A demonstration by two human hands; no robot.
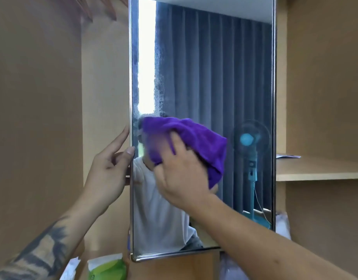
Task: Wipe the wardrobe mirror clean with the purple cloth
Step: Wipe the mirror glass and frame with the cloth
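A tall metal-framed wardrobe mirror fills the middle of the view and reflects blue curtains and a fan. Foggy smears cover its upper left part near the bright strip. My right hand presses a bunched purple cloth flat against the glass, left of centre at mid height. My left hand holds the mirror's left frame edge, thumb on the front and fingers behind it.
Wooden wardrobe panels stand on both sides. A shelf at the right carries a thin paper item. Below the mirror lie a green and white pack and some white plastic wrapping.
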